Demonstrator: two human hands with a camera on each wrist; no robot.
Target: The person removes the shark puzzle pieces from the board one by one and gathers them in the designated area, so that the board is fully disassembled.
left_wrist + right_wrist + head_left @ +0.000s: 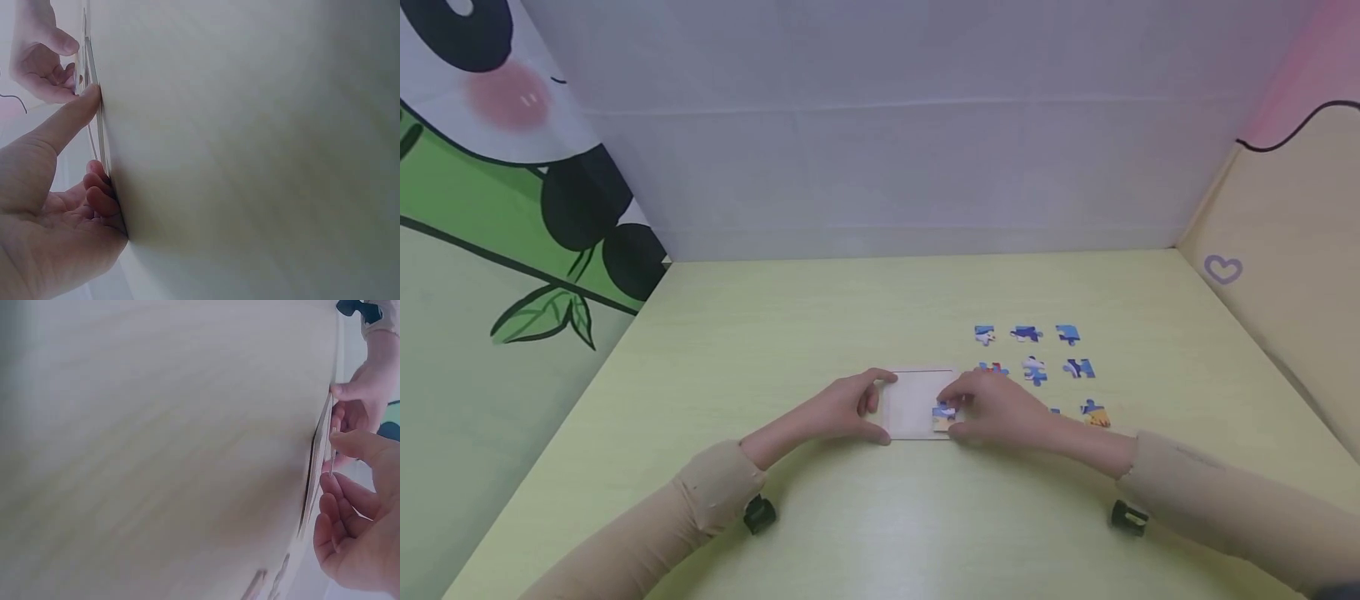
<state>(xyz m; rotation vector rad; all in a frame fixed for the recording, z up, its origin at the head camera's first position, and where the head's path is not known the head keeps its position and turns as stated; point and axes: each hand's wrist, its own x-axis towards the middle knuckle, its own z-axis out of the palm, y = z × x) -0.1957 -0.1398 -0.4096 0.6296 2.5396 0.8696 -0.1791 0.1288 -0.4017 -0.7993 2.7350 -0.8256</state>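
In the head view a flat white puzzle tray (pixel 912 404) lies on the table. My left hand (pixel 855 406) holds its left side, thumb at the near corner and index finger at the far one, other fingers curled. Over the tray's right part, my right hand (pixel 1000 408) pinches a jigsaw piece (pixel 942 417) printed in blue, white and yellow. The right wrist view shows that piece (pixel 333 450) edge-on between thumb and fingers, just above the tray (pixel 315 462). The left wrist view has my left thumb (pixel 78 115) on the tray's edge.
Several loose jigsaw pieces (pixel 1033 371) lie in rows right of the tray; my right hand and forearm partly cover some. A pale wall (pixel 880 167) rises behind the table (pixel 775 308). Printed side panels (pixel 1285 250) stand left and right.
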